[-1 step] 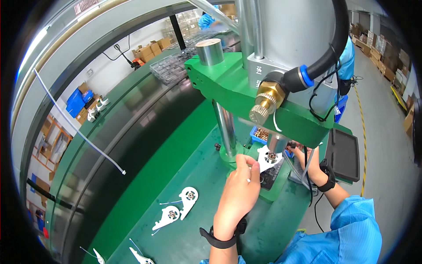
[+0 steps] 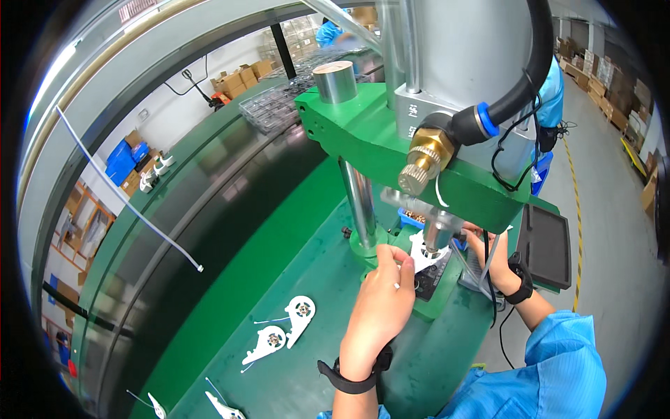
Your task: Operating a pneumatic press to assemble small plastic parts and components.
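My left hand (image 2: 380, 307), with a black wristband, pinches the left edge of a white plastic part (image 2: 421, 255). The part lies on a black fixture (image 2: 427, 281) under the head of a green press (image 2: 377, 136). My right hand (image 2: 490, 257), in a blue sleeve with a black wrist strap, reaches to the part's right side. The press nozzle and hanging cables hide its fingertips. A steel column (image 2: 359, 199) rises just left of the part, and a brass knob (image 2: 422, 159) juts out above it.
Two more white parts (image 2: 300, 311) (image 2: 269, 341) lie on the green table, with others at the lower edge (image 2: 223, 406). A black pad (image 2: 546, 244) sits to the right, and a blue bin of small brass pieces (image 2: 412, 218) stands behind the fixture. Clear trays (image 2: 272, 108) are at the back.
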### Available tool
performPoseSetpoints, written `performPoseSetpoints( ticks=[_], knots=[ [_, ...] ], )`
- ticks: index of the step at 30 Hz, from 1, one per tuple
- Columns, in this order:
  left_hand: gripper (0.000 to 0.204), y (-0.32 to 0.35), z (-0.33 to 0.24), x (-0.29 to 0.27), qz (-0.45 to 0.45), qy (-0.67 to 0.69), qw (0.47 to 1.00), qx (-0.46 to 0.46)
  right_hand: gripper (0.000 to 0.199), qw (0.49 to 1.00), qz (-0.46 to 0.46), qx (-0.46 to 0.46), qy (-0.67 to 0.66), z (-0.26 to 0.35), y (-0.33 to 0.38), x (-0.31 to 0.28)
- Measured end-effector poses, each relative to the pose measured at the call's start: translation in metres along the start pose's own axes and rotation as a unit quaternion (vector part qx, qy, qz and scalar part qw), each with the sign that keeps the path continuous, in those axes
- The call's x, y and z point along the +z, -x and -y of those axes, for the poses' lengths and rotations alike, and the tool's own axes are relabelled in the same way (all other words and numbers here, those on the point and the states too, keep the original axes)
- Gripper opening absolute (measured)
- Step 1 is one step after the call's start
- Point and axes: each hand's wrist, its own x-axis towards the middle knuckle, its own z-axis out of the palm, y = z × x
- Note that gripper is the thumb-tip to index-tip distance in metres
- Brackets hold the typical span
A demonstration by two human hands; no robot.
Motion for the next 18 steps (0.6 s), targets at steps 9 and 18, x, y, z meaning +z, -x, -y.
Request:
performPoseSetpoints(
  ticks=[9,18],
  knots=[
    [0.015,0.004,-0.002,-0.004,-0.02,-0.03,0.999,0.014,0.015,0.978,0.072,0.127,-0.147,0.018,-0.01,-0.008],
    [0.016,0.002,0.0,-0.002,-0.021,-0.027,0.999,0.02,0.013,0.975,0.116,0.075,-0.176,0.022,-0.036,-0.027]
  ],
)
